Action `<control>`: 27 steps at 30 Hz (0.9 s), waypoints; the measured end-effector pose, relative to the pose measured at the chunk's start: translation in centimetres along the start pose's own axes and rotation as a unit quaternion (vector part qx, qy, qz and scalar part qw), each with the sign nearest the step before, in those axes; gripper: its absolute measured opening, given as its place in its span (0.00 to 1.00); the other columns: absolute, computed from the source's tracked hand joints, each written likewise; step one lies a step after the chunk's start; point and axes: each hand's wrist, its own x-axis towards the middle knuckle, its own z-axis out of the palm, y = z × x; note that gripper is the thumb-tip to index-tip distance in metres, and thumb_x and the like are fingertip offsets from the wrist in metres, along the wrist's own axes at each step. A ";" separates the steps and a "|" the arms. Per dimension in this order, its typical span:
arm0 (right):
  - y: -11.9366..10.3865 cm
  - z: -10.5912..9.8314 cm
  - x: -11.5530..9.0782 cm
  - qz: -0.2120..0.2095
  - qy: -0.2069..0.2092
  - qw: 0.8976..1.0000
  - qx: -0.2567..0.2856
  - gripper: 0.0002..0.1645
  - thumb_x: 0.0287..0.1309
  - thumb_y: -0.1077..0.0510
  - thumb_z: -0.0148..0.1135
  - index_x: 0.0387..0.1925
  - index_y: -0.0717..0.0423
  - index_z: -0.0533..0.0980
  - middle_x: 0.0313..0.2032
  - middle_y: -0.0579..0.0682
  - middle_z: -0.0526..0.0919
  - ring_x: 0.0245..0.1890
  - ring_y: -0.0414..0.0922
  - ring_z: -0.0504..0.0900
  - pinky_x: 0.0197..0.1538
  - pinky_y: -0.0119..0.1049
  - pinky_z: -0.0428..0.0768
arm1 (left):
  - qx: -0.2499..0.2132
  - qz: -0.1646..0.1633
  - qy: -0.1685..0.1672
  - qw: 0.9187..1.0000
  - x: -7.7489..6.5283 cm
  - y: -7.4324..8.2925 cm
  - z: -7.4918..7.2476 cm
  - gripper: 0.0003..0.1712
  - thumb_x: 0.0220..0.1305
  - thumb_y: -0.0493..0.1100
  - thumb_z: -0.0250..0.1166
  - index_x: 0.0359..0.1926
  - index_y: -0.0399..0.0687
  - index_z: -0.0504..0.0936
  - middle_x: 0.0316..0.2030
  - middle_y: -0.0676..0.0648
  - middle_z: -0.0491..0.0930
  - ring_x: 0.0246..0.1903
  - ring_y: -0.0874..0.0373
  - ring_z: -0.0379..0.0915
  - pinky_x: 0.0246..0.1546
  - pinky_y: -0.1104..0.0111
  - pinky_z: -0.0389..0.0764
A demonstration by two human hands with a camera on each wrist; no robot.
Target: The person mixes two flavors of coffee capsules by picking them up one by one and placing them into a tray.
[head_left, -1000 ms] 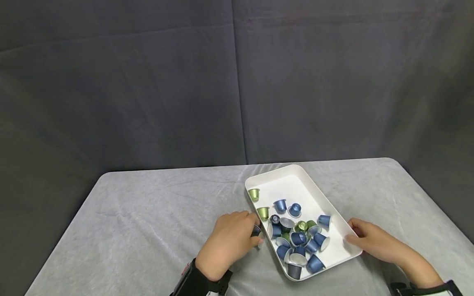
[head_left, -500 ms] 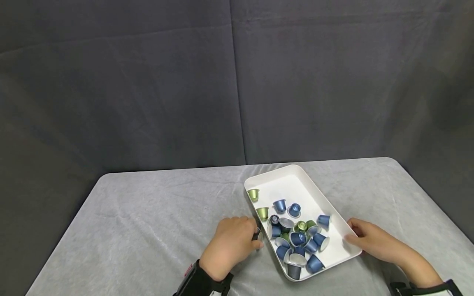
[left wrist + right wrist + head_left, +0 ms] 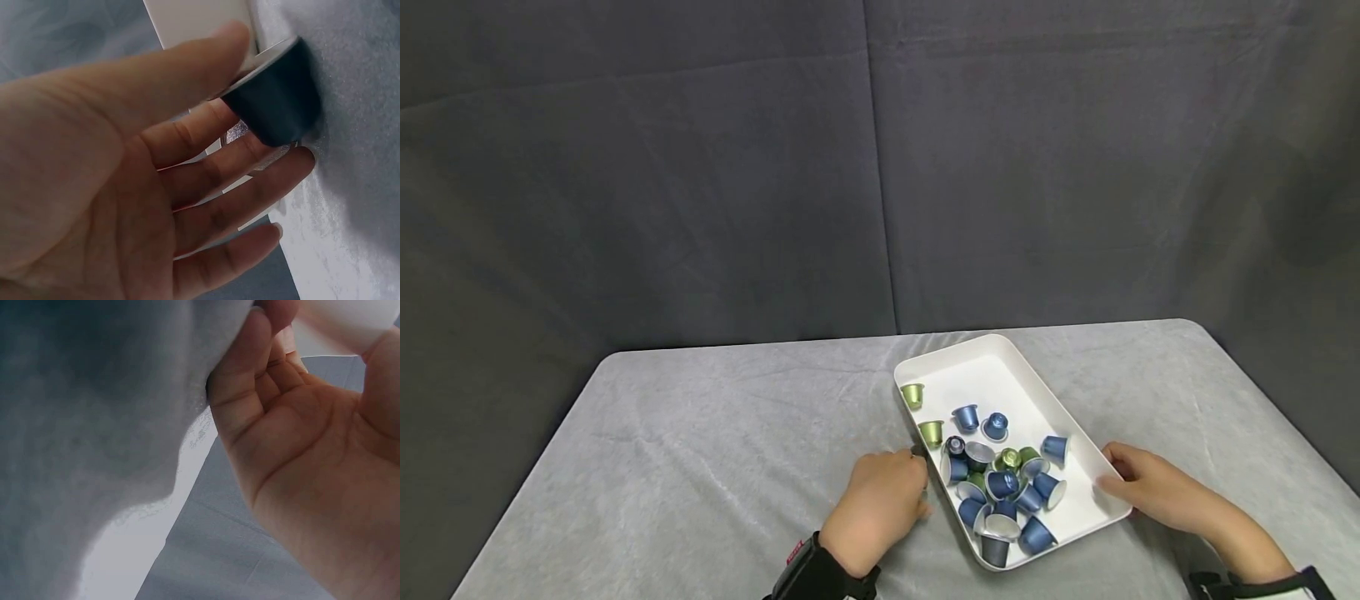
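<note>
My left hand is just left of the white tray. In the left wrist view it pinches a dark teal coffee capsule, the thumb at the rim and the fingers behind. From the head, the hand hides most of that capsule. My right hand grips the tray's near right corner, thumb over the rim; the right wrist view shows its fingers curled beneath the tray's wall. Blue capsules are heaped with green ones in the tray's nearer half. Two light green capsules lie along its left wall.
The tray sits at an angle on a grey cloth-covered table. Behind the table's far edge hangs a dark grey curtain. A dark grey capsule is at the tray's near corner.
My left hand has shifted a little toward me and to the right, and the capsule in it has become mostly hidden from the head view. The right hand keeps its place on the tray.
</note>
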 end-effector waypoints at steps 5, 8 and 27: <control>0.0 0.0 0.0 -0.004 0.000 1.000 -0.002 0.09 0.66 0.62 0.59 0.41 0.65 0.72 0.30 0.50 0.80 0.25 0.38 0.73 0.26 0.32 0.74 | 0.001 0.000 -0.007 1.000 -0.2 0.0 0.1 0.17 0.50 0.47 0.78 0.24 0.49 0.76 0.24 0.53 0.74 0.25 0.57 0.75 0.23 0.64 0.75; -0.1 0.0 -0.1 -0.011 0.000 1.000 -0.003 0.07 0.66 0.62 0.58 0.41 0.65 0.72 0.29 0.50 0.79 0.24 0.37 0.73 0.25 0.32 0.73 | -0.004 -0.003 -0.009 1.000 -0.2 0.1 0.1 0.16 0.49 0.45 0.78 0.25 0.48 0.76 0.26 0.51 0.74 0.26 0.57 0.75 0.24 0.64 0.76; 0.0 -0.1 0.1 0.007 0.000 1.000 -0.011 0.10 0.66 0.60 0.60 0.41 0.64 0.72 0.30 0.50 0.79 0.26 0.39 0.73 0.26 0.33 0.74 | 0.010 0.005 0.003 1.000 -0.7 -0.1 0.5 0.15 0.51 0.31 0.70 0.43 0.38 0.81 0.31 0.46 0.74 0.27 0.53 0.75 0.23 0.63 0.75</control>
